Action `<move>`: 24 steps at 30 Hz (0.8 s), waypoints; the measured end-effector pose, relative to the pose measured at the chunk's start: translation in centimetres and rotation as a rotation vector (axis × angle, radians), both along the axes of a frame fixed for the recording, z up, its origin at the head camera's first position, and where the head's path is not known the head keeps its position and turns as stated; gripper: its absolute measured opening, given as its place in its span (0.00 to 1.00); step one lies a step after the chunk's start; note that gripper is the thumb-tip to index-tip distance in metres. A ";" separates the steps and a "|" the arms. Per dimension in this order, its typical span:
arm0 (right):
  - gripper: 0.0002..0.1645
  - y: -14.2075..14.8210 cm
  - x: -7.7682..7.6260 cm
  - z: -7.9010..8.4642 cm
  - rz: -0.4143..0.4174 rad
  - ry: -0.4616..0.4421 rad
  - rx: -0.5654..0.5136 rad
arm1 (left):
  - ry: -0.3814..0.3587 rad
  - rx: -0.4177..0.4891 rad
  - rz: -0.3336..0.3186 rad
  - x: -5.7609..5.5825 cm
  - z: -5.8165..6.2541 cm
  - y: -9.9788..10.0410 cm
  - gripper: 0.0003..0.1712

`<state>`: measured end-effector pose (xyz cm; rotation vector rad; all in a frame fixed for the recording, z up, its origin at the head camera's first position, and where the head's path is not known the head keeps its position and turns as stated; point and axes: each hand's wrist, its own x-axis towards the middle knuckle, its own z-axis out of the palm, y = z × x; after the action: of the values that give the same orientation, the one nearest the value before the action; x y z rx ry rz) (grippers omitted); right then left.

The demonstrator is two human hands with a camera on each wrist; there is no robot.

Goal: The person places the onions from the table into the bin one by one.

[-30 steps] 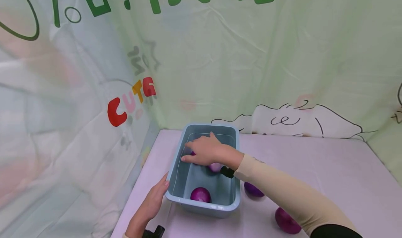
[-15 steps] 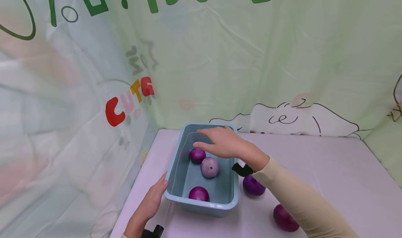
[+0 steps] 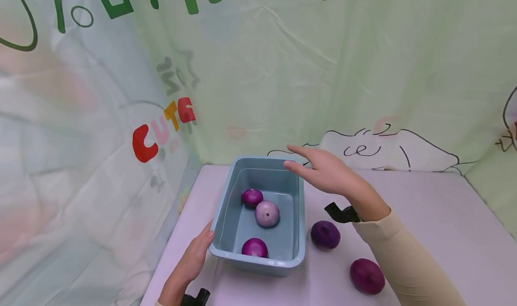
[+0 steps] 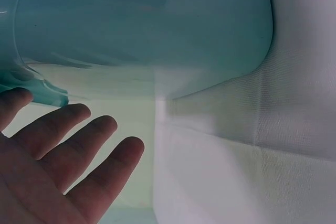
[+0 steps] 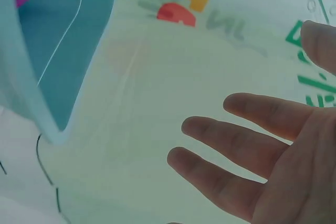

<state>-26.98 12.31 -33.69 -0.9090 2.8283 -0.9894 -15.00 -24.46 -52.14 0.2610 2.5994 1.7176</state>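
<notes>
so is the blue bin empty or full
Neither, partly filled: the head view shows three onions inside the blue bin, with bare space around them.

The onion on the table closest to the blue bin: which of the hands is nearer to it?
Right. The right hand is raised above and beyond that onion; the left hand is across the blue bin, by its opposite side.

Soft, even light fills the head view, leaving faint shadows beside the two onions (image 3: 325, 235) on the bench (image 3: 436, 216). In the dimmer wrist views, left fingers (image 4: 84, 149) and right fingers (image 5: 226, 140) look dark against brighter cloth (image 5: 131, 108).
</notes>
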 end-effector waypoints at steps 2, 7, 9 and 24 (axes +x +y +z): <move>0.45 0.8 0.3 -0.5 -0.016 -0.018 -0.021 | -0.004 0.006 -0.001 0.1 0.0 0.0 0.33; 0.45 2.5 1.0 -1.9 -0.064 -0.055 -0.027 | -0.002 0.010 -0.005 0.2 -0.2 0.0 0.33; 0.45 3.2 1.3 -2.6 -0.080 -0.053 -0.018 | 0.006 0.005 -0.006 0.3 -0.2 0.1 0.33; 0.44 5.5 4.8 -7.8 -0.131 -0.045 0.072 | 0.012 0.008 -0.009 -0.1 0.3 0.2 0.33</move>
<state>-22.17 17.79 -41.47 -0.6948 2.8960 -0.9010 -15.12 -24.22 -51.88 0.2835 2.5966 1.7296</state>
